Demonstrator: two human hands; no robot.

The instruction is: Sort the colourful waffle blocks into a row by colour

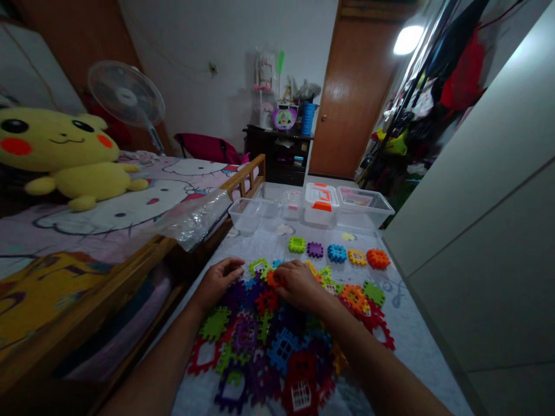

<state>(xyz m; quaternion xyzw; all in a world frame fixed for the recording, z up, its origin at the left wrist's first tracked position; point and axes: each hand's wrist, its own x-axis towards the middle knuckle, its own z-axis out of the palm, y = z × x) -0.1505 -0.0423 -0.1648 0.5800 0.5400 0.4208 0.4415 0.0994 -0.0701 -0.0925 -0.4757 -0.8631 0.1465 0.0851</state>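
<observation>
A heap of coloured plastic interlocking tiles [277, 341] lies on a pale patterned cloth [407, 341] on the floor. My left hand [219, 280] rests on the pile's left edge, fingers curled over purple pieces. My right hand [297, 283] is closed in a pinch on an orange tile [272, 279] at the top of the heap. Beyond the heap, single tiles lie in a row: green [297, 245], purple [315, 249], blue [337, 253], yellow [356, 257], orange [378, 258].
Clear plastic boxes [366, 209] and a white case with orange latches [321, 203] stand past the row. A wooden bed frame [130, 271] with a yellow plush [65, 156] runs along the left. A grey wardrobe [485, 231] walls the right. A fan, a dark cabinet and a door stand behind.
</observation>
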